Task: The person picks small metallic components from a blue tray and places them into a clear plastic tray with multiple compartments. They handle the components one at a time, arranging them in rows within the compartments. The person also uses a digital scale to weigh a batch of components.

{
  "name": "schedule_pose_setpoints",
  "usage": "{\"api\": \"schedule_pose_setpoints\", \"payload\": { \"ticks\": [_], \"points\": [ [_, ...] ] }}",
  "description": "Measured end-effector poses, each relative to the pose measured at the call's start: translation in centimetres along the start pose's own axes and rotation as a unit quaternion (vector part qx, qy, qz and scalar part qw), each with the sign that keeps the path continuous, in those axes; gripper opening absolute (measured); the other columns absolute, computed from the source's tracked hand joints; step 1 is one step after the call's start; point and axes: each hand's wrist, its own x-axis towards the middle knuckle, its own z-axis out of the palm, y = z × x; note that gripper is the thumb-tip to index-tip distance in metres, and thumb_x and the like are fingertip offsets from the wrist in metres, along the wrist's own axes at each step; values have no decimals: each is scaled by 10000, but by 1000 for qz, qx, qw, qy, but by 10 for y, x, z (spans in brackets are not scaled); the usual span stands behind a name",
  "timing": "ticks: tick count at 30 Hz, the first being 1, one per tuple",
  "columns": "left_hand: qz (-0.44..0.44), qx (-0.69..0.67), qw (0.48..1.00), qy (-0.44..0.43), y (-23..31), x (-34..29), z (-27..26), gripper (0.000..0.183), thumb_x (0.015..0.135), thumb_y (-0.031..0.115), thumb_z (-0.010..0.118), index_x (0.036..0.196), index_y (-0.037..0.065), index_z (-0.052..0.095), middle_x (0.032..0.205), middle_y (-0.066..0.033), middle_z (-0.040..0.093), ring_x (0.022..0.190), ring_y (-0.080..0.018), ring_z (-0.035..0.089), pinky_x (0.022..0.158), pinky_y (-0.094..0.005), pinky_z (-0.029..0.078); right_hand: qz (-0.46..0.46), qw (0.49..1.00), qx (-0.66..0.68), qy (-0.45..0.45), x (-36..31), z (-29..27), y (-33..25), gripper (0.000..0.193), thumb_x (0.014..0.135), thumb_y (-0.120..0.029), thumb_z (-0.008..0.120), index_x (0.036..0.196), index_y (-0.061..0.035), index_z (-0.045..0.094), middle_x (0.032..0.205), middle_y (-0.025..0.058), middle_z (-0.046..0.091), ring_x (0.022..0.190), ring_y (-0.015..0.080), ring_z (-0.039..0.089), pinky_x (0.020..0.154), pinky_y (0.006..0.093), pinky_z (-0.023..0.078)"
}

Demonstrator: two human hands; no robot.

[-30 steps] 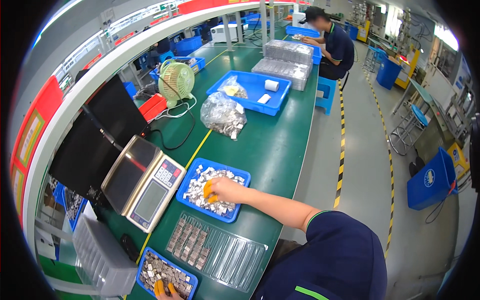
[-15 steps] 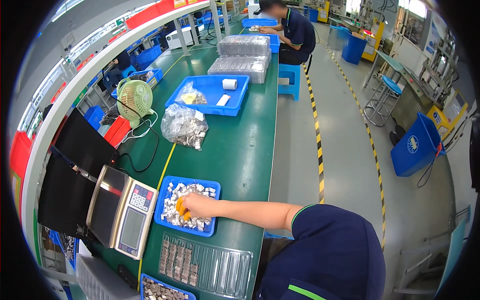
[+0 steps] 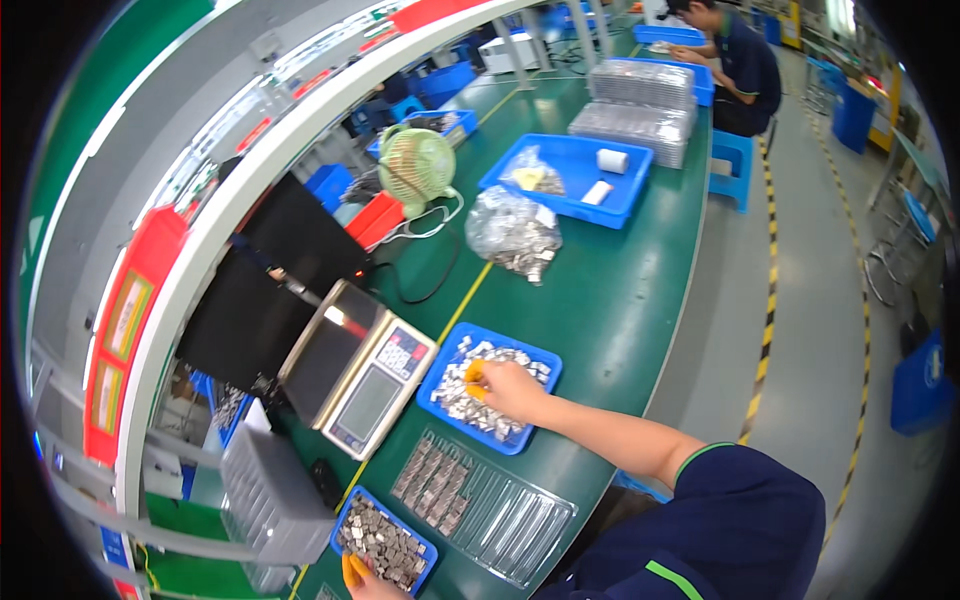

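Right hand (image 3: 508, 388) extended forward across the body on a bare forearm, dark short sleeve with green trim at the upper arm — palm down, fingers curled loosely, orange cots on the fingertips (image 3: 474, 375). Left hand (image 3: 362, 580) seen only in part at the lower edge, fingertips likewise capped in orange — grip state not determinable. Hands held well apart, right reaching further out than left.

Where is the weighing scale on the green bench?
In the head view, the weighing scale sits left of the blue tray the right hand reaches into.
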Motion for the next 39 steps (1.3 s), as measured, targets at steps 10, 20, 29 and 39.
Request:
{"api": "schedule_pose_setpoints", "payload": {
  "ticks": [10,20,29,39],
  "points": [
    [-252,-433,865,12,-46,14,-10,318,944,66,439,1214,-100,464,1191,-163,531,1091,-238,540,1002,-298,453,23,993,99,-59,0,6,3,228,756,-85,699,977,-40,666,801,124,683,742,212,677,671,310,529],
    [-237,-390,887,-67,-35,2,-8,306,927,20,456,1218,-72,474,1138,-114,561,991,-168,568,892,-250,491,107,964,206,-133,-2,10,1,271,763,-55,685,1032,-37,665,797,77,666,693,107,630,600,242,494],
    [-258,-354,891,-118,-34,-20,5,322,905,-4,446,1219,-67,482,1177,-138,563,1073,-205,566,938,-267,479,132,946,263,-139,-1,11,-1,245,857,4,588,1086,90,601,996,149,650,805,174,666,685,242,542],
    [-246,-313,903,-164,6,-27,35,346,879,-26,495,1220,-80,475,1164,-172,569,1041,-241,603,878,-268,521,50,966,229,-112,-9,24,-12,226,825,14,633,1047,52,647,959,107,671,834,163,645,764,232,502]
  ]
}}
